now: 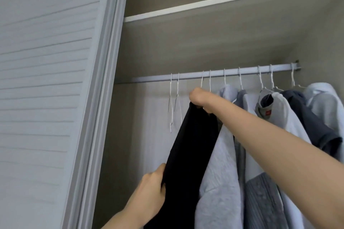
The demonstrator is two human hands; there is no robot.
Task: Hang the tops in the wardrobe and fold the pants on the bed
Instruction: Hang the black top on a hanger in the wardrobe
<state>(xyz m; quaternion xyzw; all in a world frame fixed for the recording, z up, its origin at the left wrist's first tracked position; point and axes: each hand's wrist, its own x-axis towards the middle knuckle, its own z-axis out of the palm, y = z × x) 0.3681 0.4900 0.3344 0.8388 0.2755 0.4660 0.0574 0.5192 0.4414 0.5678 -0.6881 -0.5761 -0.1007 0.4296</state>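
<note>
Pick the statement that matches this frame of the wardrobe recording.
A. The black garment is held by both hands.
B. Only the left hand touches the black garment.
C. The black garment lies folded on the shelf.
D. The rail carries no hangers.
A: the right hand grips the top of the black garment just under the rail, while the left hand holds its edge lower down.

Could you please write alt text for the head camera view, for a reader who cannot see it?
A person's right hand holds the top of a black garment just below a wardrobe rail, while the left hand grips its edge lower down. Grey and white tops hang to the right; bare white hangers hang to the left.
</note>
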